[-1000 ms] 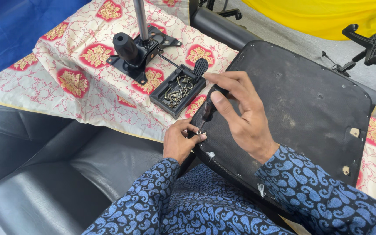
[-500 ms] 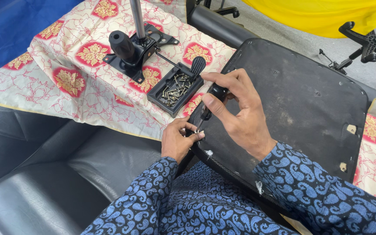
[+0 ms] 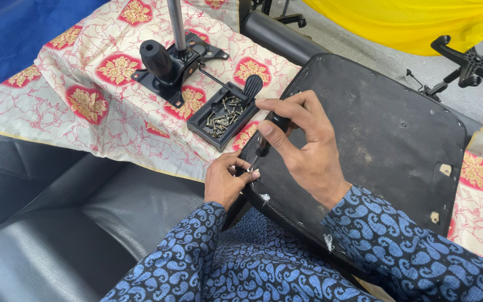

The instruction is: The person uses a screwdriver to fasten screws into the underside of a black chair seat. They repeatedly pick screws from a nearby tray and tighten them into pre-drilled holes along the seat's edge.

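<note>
Head view: screwdriver [image 3: 268,138] in right hand [image 3: 308,151].

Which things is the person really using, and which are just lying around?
In use:
- screwdriver, in the right hand
- black seat panel
- left hand, pinching at the screwdriver tip
- tray of screws

Lying about:
- black chair mechanism
- chair base
- patterned cloth

Bright even daylight, soft shadows, sharp
</note>
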